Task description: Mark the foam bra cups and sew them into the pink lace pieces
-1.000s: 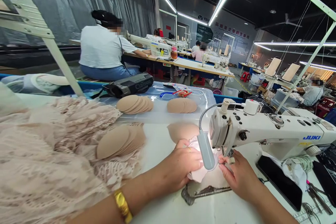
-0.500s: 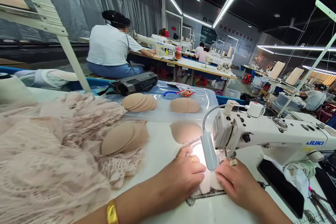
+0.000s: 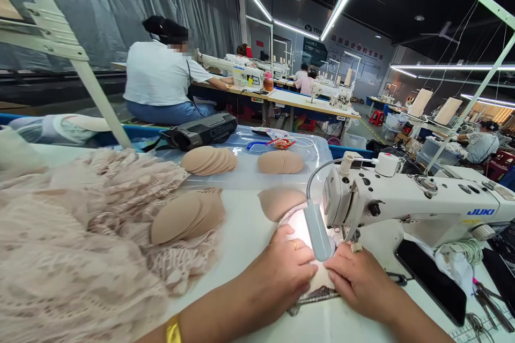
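A pale fabric piece (image 3: 296, 221) with a lacy edge lies brightly lit at the needle end of a white sewing machine (image 3: 386, 198). My left hand (image 3: 287, 262) rests on its left part, fingers curled down onto the cloth. On the other side my right hand (image 3: 358, 276) pinches the near edge, thumb and forefinger together, close to the presser area. A grey lamp head (image 3: 317, 231) on a bendy neck hides the needle and the middle of the cloth. Just behind it lies a beige bra pad (image 3: 277, 202).
Heaped beige lace (image 3: 72, 257) covers the left side, with a fanned stack of bra pads (image 3: 185, 217) on it. More pads (image 3: 280, 162) lie on a clear plastic lid (image 3: 245, 178). A phone (image 3: 432, 281) and scissors (image 3: 488, 300) lie at right. A co-worker (image 3: 161, 72) sits ahead.
The fabric piece shows more behind my left hand, its curved lacy edge now visible near the pad. Both hands stay on it with small shifts. The whole view has moved slightly.
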{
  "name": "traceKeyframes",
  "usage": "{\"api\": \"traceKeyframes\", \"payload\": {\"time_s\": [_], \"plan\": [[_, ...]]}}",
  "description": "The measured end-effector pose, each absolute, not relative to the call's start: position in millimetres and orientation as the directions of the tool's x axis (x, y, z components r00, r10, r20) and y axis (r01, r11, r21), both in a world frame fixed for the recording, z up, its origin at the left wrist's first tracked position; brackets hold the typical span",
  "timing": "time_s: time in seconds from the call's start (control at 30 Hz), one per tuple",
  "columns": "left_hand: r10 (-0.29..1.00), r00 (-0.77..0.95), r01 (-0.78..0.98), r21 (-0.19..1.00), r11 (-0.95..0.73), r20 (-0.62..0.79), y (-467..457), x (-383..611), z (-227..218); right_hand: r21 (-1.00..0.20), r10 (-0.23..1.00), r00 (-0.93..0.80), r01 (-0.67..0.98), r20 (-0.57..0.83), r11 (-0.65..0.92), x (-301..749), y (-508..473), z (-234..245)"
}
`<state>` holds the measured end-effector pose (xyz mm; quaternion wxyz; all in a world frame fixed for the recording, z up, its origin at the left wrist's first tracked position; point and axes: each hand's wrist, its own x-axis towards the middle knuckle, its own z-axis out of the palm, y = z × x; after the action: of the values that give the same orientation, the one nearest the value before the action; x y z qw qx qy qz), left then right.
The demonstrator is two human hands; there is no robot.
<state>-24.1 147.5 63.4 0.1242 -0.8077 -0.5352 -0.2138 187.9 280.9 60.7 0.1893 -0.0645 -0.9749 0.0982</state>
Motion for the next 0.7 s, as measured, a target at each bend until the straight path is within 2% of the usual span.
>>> {"api": "traceKeyframes", "payload": {"time_s": [0.3, 0.47, 0.6, 0.7], "plan": [[0.842, 0.284, 0.933, 0.068, -0.352, 0.458, 170, -45, 46, -0.136, 0.223, -0.893, 0.184, 0.391, 0.974, 182, 289, 43], [0.859, 0.253, 0.955, 0.025, -0.294, 0.446, 173, -42, 46, -0.090, 0.223, -0.890, 0.204, 0.398, 0.975, 180, 293, 40], [0.885, 0.224, 0.972, -0.028, -0.233, 0.408, 141, -15, 52, -0.063, 0.183, -0.898, 0.173, 0.399, 0.983, 184, 293, 40], [0.926, 0.218, 0.975, -0.030, -0.220, 0.310, 99, 2, 60, -0.071, 0.158, -0.876, 0.141, 0.457, 0.987, 190, 297, 30]]}}
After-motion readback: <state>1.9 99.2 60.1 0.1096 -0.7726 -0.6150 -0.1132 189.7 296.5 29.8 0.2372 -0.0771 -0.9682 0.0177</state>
